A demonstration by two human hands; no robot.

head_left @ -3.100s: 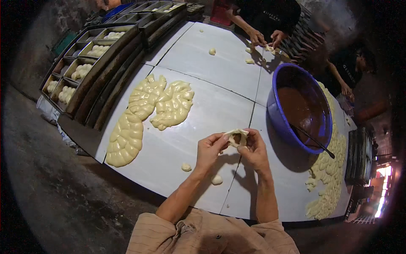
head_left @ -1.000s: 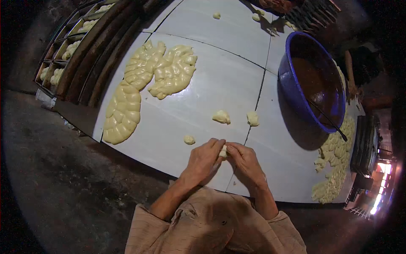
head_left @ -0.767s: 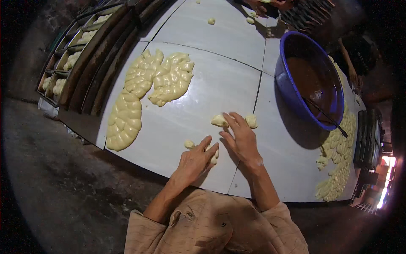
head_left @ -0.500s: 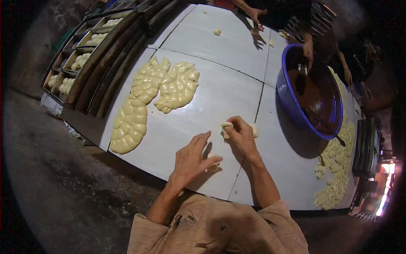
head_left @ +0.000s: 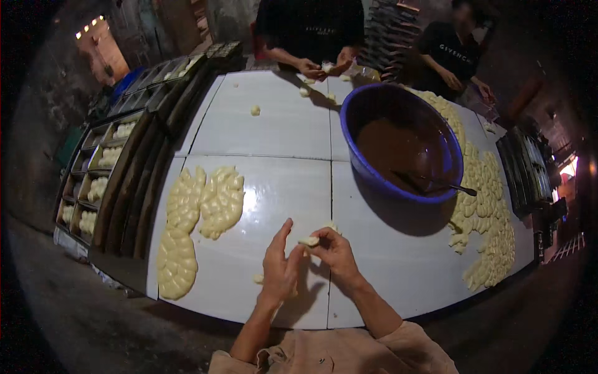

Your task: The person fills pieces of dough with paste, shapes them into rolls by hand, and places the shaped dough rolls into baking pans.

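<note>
My right hand (head_left: 336, 254) pinches a small piece of pale dough (head_left: 308, 241) between thumb and fingers, just above the white tabletop. Close beside it, my left hand (head_left: 280, 265) is held on edge, fingers stretched out and thumb apart. The left thumb reaches to the dough piece and seems to touch it. Another small dough lump (head_left: 258, 278) lies on the table left of my left hand, and part of one more (head_left: 330, 225) shows behind my right fingers. My left palm's inner side is partly hidden.
Flattened dough pieces (head_left: 176, 262) lie joined together at left, and many more (head_left: 483, 212) at right. A blue basin (head_left: 458, 168) holds brown liquid and a dark-handled tool. Dough-filled tins (head_left: 98, 189) line the left edge. Two people stand across the table, one's hands (head_left: 324, 67) holding something whitish.
The view has tilted up. My right hand has brought its dough piece leftward to my left thumb. Across the table, one person's hand has left the basin.
</note>
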